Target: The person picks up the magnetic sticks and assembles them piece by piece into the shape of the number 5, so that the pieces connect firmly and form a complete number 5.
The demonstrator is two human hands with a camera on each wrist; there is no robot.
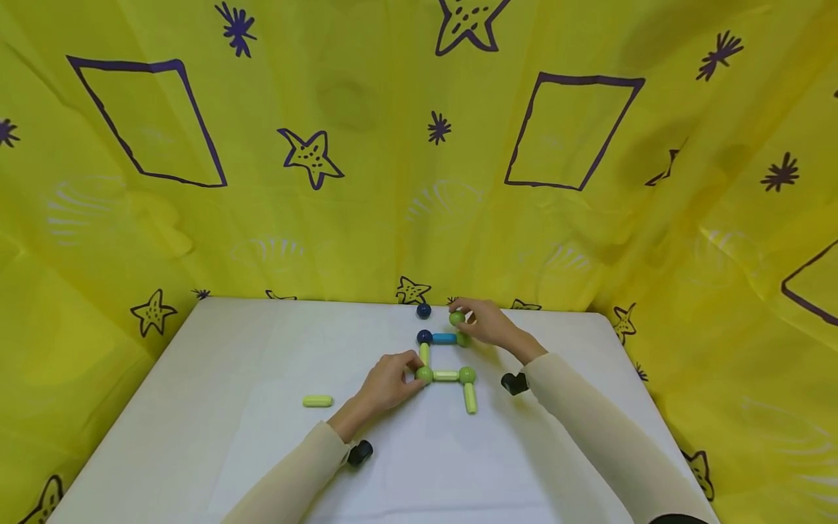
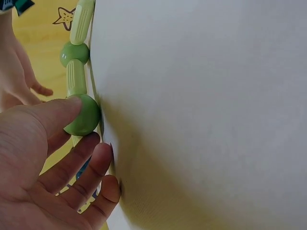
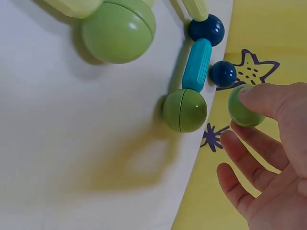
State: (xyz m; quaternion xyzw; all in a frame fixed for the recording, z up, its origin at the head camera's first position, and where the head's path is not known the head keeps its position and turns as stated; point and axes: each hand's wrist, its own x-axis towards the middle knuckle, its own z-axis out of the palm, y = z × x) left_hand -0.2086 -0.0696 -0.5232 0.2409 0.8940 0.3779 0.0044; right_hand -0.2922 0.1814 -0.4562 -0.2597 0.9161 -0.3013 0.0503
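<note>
Head view: right hand (image 1: pixel 487 325) covers part of the green ball (image 1: pixel 457 318); grip unclear there. Left wrist view: pale green rod (image 2: pixel 82 20) cut by top edge; blue piece (image 2: pixel 85 167) mostly hidden behind left hand's fingers (image 2: pixel 72 167). Right wrist view: another rod (image 3: pixel 76 6) cropped.

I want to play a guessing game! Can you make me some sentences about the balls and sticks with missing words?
The right hand holds a ball coloured ____.
The left hand touches the green ball at the near-____ corner of the frame.
The stick between the dark blue ball and a green ball is ____.
A loose stick lies to the ____ of the left hand.

Missing words: green; left; blue; left
</note>
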